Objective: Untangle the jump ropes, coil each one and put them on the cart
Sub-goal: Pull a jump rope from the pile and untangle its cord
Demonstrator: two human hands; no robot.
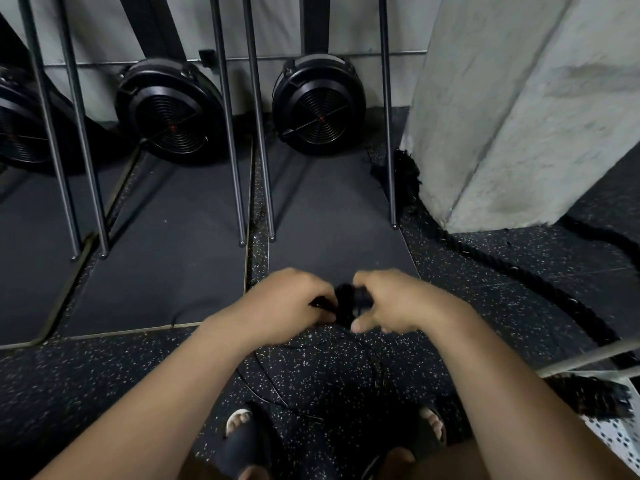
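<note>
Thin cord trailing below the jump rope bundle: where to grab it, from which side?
Likely just under the bundle, where the cord seems to leave it as a hanging strand. Lower down it curves across the floor. Come from the left with fingers of the left hand, while the right hand holds the bundle.

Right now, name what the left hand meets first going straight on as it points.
The left hand points inward at the dark jump rope bundle it pinches; just beyond, probably, the right hand gripping it.
</note>
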